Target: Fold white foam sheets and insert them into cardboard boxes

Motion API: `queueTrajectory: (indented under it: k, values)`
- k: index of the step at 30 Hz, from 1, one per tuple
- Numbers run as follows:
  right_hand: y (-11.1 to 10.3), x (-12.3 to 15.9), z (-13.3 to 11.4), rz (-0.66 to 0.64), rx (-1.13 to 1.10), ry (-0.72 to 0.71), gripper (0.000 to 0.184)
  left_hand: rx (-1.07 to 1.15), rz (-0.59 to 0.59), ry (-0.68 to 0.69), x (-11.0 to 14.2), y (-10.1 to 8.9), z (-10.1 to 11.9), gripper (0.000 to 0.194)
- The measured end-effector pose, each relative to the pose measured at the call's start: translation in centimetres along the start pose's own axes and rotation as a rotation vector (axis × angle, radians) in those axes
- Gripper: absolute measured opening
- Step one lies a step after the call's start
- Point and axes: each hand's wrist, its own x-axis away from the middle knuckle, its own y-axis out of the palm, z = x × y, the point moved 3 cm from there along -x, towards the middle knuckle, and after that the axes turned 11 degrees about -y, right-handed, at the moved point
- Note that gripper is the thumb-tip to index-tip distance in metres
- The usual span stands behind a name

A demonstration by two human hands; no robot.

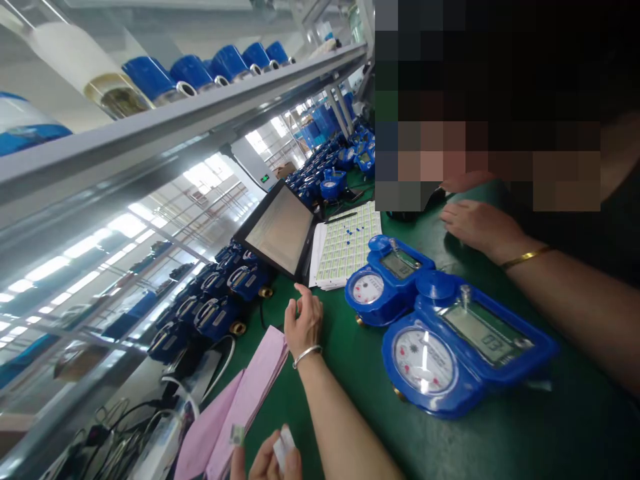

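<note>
My left fingers (263, 463) pinch a small white label (284, 448) at the lower edge of view, just beside the pink folders (240, 413). My right hand (303, 321) stands open, fingers spread, on the bench (575, 433), near a blue water meter (369, 287). A second meter (430, 357) lies beyond it. A co-worker's hand (480, 227) is apart, at right.

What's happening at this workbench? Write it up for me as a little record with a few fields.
Left hand: holding a small white card
Right hand: open, wearing a silver bangle, above the green bench mat
Nearest item: blue water meter with dial and display
Also nearby: pink papers, tablet, sheet of small labels
Co-worker: hand with gold bangle, on the mat
</note>
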Motion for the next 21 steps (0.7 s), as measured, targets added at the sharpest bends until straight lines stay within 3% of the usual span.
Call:
queueTrajectory:
  k: [2,5,8,10,13,17,21]
  values:
    - [0.8,0.5,0.6,-0.046,-0.556,0.229,0.044,-0.018,-0.042,0.052,-1.2,0.0,-0.5,0.041]
    - [1.9,1.2,1.1,0.003,-1.423,0.681,0.052,-0.034,-0.058,0.025,-2.1,-0.5,-1.3,0.040]
    - [2.3,1.5,1.6,0.073,-1.791,0.955,0.052,-0.048,-0.017,0.003,-2.1,-0.8,-1.5,0.031]
    - [2.4,1.6,2.2,0.062,-1.825,1.012,0.053,-0.057,-0.019,0.017,-1.7,-0.6,-1.3,0.025]
    - [2.4,1.6,3.2,0.035,-1.787,0.966,0.053,-0.077,-0.086,0.011,-1.0,0.0,-0.9,0.027]
    - [2.3,1.3,3.4,0.019,-1.645,0.799,0.056,-0.066,-0.086,-0.029,-1.4,0.8,-0.6,0.035]
    - [1.1,0.5,2.1,0.000,-1.251,0.574,0.057,-0.002,0.014,0.015,-0.9,0.9,0.0,0.029]
